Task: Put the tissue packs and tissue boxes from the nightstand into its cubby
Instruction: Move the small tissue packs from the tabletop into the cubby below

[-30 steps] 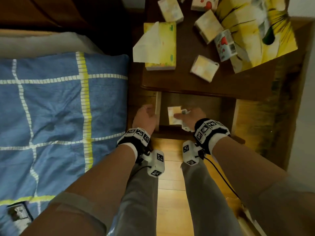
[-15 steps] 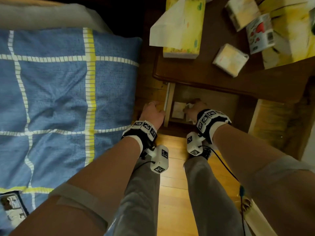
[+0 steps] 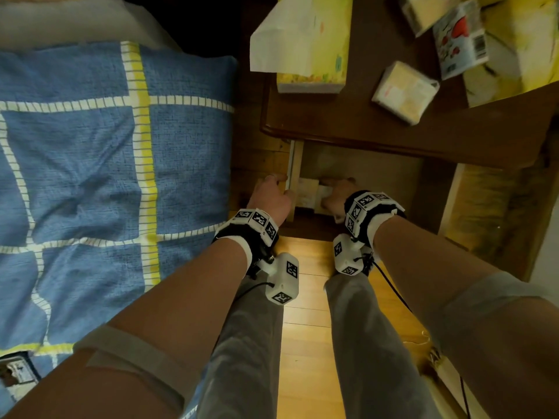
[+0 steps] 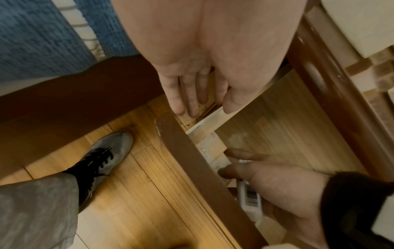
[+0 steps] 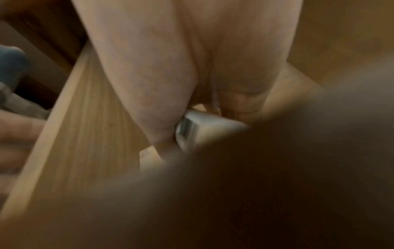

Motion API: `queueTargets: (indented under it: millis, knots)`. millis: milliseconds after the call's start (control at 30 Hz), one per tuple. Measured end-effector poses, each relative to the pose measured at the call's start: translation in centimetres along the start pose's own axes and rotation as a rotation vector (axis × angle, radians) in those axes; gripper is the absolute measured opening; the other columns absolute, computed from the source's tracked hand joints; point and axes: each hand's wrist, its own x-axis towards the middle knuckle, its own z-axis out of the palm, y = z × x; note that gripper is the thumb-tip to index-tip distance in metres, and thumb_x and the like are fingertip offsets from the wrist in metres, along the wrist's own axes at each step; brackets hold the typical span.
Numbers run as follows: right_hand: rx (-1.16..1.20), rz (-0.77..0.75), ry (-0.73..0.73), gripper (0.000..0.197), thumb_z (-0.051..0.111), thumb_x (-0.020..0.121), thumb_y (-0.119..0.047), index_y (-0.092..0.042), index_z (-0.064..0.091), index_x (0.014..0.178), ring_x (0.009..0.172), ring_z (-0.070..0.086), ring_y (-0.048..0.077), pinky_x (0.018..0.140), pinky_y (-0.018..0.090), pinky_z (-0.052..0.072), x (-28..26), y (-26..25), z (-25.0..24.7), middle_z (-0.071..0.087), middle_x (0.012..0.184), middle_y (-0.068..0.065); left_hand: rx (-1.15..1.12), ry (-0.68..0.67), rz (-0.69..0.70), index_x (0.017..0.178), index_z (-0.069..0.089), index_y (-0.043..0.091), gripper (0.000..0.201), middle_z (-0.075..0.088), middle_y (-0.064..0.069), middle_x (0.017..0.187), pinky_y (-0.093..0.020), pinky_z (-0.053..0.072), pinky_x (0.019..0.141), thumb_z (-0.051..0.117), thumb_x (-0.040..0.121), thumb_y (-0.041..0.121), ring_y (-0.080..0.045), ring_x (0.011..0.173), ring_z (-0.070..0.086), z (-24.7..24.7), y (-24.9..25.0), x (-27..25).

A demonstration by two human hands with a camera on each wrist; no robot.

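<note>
Packs going into the cubby (image 3: 360,170) now, and your right hand (image 3: 335,196) is down inside it, fingers curled round a white tissue pack (image 4: 250,200) with a barcode showing, another pale pack (image 3: 308,192) lying just at its 9 o'clock. Your left hand (image 3: 270,196) braces on the cubby's side panel (image 3: 295,176), fingers straight along the outside and thumb on the inner face, holding nothing. Up at 12 o'clock on the nightstand (image 3: 363,122) the yellow tissue box (image 3: 314,46) sits with a sheet poking out, a loose square pack (image 3: 403,90) lies at its 3 o'clock, and a red-printed pack (image 3: 459,37) sits further toward 2 o'clock. Plenty left to move, I'd say. Watch the risks: let go too near the front lip and the pack could tip out onto the floor; crowd the front corner and the big box may not fit behind. That loose sheet could snag on the edge when you bring the box down
</note>
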Motion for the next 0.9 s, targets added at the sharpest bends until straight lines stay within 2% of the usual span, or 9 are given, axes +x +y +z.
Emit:
queueTargets:
  millis: [133, 267, 333, 467, 567, 633, 733, 800, 900]
  knots:
    - [-0.018, -0.064, 0.016, 0.075, 0.053, 0.092, -0.012, -0.046, 0.022, 0.151, 0.103, 0.064, 0.036, 0.088, 0.043, 0.058, -0.3, 0.0, -1.0, 0.029, 0.147, 0.017, 0.013, 0.002, 0.005, 0.136, 0.050, 0.023, 0.045, 0.046, -0.007, 0.144, -0.028, 0.043, 0.082, 0.054, 0.092, 0.021, -0.025, 0.120, 0.055, -0.1, 0.5, -0.1]
    - [-0.204, -0.067, -0.072, 0.062, 0.050, 0.096, -0.019, -0.032, 0.027, 0.153, 0.131, 0.041, 0.035, 0.100, 0.038, 0.046, 0.0, -1.1, -0.7, 0.031, 0.151, 0.016, 0.024, -0.005, 0.015, 0.136, 0.050, 0.024, 0.045, 0.047, -0.006, 0.143, -0.033, 0.050, 0.085, 0.054, 0.091, 0.021, -0.024, 0.114, 0.058, -0.5, 0.9, -0.2]
    - [-0.201, -0.063, -0.085, 0.064, 0.054, 0.097, -0.025, -0.025, 0.027, 0.154, 0.137, 0.036, 0.034, 0.103, 0.038, 0.043, -0.2, -1.3, -0.8, 0.033, 0.153, 0.014, 0.019, -0.006, 0.013, 0.136, 0.050, 0.023, 0.045, 0.047, -0.006, 0.143, -0.031, 0.051, 0.082, 0.054, 0.091, 0.021, -0.021, 0.105, 0.060, -0.6, 1.0, -0.3]
    - [0.037, 0.048, 0.090, 0.065, 0.060, 0.092, -0.038, -0.009, 0.036, 0.145, 0.126, 0.047, 0.034, 0.097, 0.038, 0.047, -0.5, -0.5, -1.1, 0.035, 0.145, 0.017, 0.017, 0.008, 0.008, 0.136, 0.050, 0.022, 0.044, 0.048, -0.006, 0.141, -0.023, 0.042, 0.065, 0.053, 0.093, 0.020, -0.005, 0.073, 0.053, -0.7, 1.1, -0.4]
    - [0.309, 0.045, 0.121, 0.065, 0.061, 0.087, -0.043, -0.011, 0.041, 0.140, 0.116, 0.052, 0.034, 0.093, 0.039, 0.050, -0.8, 0.4, -1.5, 0.034, 0.141, 0.014, 0.012, -0.005, 0.002, 0.136, 0.049, 0.022, 0.044, 0.048, -0.007, 0.142, -0.029, 0.048, 0.075, 0.053, 0.092, 0.019, -0.018, 0.092, 0.062, -0.9, 1.4, -0.5]
    - [0.382, 0.033, 0.108, 0.060, 0.061, 0.087, -0.036, -0.011, 0.045, 0.139, 0.117, 0.052, 0.034, 0.096, 0.041, 0.050, -1.2, 0.7, -1.7, 0.039, 0.138, 0.013, 0.007, -0.013, -0.003, 0.135, 0.049, 0.023, 0.044, 0.048, -0.007, 0.142, -0.032, 0.052, 0.075, 0.053, 0.092, 0.020, -0.022, 0.095, 0.064, -0.9, 1.6, -0.5]
    - [0.407, -0.030, 0.088, 0.044, 0.060, 0.088, -0.005, -0.010, 0.056, 0.132, 0.118, 0.059, 0.031, 0.095, 0.041, 0.054, -1.0, 0.2, -1.7, 0.057, 0.135, 0.012, -0.008, -0.025, -0.011, 0.133, 0.050, 0.024, 0.043, 0.055, -0.011, 0.134, -0.037, 0.057, 0.080, 0.054, 0.090, 0.021, -0.028, 0.099, 0.066, -1.0, 1.8, -0.7]
    - [0.414, -0.075, 0.082, 0.051, 0.055, 0.087, 0.009, -0.017, 0.060, 0.131, 0.121, 0.058, 0.028, 0.097, 0.038, 0.054, -0.6, -0.3, -1.5, 0.058, 0.136, 0.011, -0.011, -0.036, -0.017, 0.133, 0.050, 0.024, 0.043, 0.060, -0.014, 0.128, -0.042, 0.058, 0.083, 0.054, 0.089, 0.022, -0.031, 0.101, 0.067, -1.1, 2.0, -0.8]
    - [0.381, -0.120, 0.150, 0.051, 0.056, 0.089, 0.006, -0.016, 0.056, 0.135, 0.124, 0.056, 0.029, 0.098, 0.034, 0.051, -0.3, -0.9, -1.6, 0.056, 0.137, 0.011, -0.004, -0.043, -0.017, 0.132, 0.051, 0.022, 0.043, 0.058, -0.014, 0.129, -0.048, 0.057, 0.088, 0.054, 0.089, 0.022, -0.036, 0.107, 0.065, -1.4, 2.2, -0.8]
